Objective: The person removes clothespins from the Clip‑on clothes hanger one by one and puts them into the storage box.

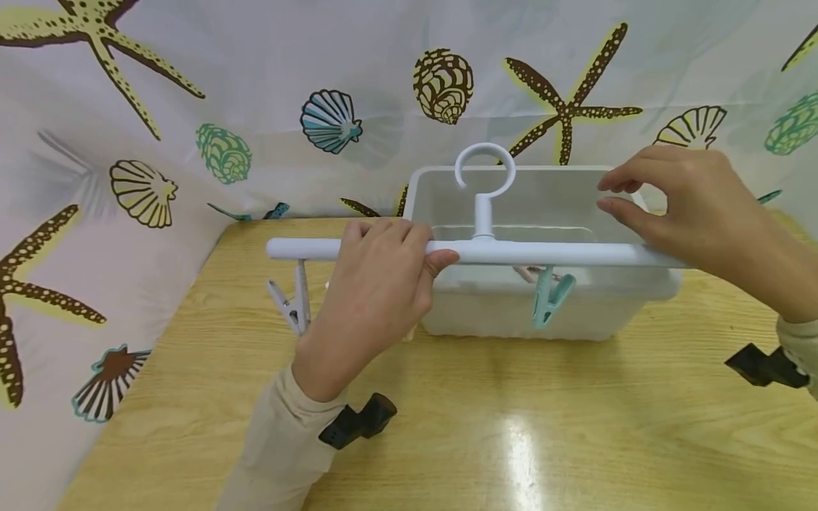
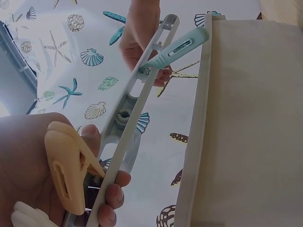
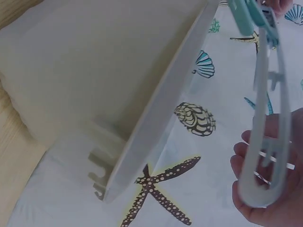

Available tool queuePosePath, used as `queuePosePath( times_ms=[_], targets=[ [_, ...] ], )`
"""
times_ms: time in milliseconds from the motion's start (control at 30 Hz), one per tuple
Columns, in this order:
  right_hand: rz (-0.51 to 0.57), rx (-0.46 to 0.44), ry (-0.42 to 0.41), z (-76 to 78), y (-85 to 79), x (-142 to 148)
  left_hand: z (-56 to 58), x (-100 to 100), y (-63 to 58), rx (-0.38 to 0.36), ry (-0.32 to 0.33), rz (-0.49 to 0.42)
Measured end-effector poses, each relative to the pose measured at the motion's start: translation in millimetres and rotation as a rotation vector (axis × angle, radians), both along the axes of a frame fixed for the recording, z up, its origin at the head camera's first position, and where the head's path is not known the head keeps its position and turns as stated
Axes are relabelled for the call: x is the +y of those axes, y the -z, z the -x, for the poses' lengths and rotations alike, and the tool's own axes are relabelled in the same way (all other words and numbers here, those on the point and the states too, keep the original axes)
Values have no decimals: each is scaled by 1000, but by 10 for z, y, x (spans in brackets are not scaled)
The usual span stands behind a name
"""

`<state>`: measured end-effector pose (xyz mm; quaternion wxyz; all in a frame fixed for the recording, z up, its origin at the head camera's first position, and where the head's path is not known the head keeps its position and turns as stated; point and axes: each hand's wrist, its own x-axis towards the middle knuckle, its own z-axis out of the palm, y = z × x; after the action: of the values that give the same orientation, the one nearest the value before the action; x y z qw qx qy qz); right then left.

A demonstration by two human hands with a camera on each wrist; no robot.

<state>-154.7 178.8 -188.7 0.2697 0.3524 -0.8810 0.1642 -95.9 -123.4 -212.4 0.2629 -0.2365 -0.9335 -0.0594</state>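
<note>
A white clip hanger (image 1: 569, 254) with a round hook (image 1: 513, 170) is held level above the table. My left hand (image 1: 383, 284) grips its bar left of the hook. A grey-white clip (image 1: 299, 301) hangs at the left end and a teal clip (image 1: 551, 294) right of the middle. An orange clip (image 2: 66, 165) shows beside the left hand in the left wrist view, hidden from the head view. My right hand (image 1: 686, 202) is at the bar's right end, thumb and fingers apart, pinching nothing. Whether it touches the bar I cannot tell.
Behind the hanger, a white plastic bin (image 1: 543, 312) stands on the wooden table (image 1: 511, 404). Something small and brownish (image 1: 527, 274) lies in it, mostly hidden by the bar. A curtain (image 1: 383, 42) printed with shells and starfish hangs at the back and left.
</note>
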Motion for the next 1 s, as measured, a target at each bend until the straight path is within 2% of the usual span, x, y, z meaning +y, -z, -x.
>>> queuePosePath(
  times_ms=[433, 567, 700, 800, 900, 1000],
  targets=[
    [54, 84, -88, -320, 9, -37, -9, 18, -13, -11, -14, -15],
    [38, 147, -105, -391, 34, -59, -12, 20, -3, 5, -10, -22],
    [-43, 283, -118, -462, 64, -121, -13, 21, 1, 5, -7, -24],
    [-99, 393, -164, -513, 84, -199, -18, 17, 3, -1, -8, -23],
    [-173, 461, -255, -560, 101, -264, -24, 12, 5, 0, -9, -22],
    [-301, 473, -368, -608, 131, -299, -27, 4, 10, 8, -10, -20]
  ],
)
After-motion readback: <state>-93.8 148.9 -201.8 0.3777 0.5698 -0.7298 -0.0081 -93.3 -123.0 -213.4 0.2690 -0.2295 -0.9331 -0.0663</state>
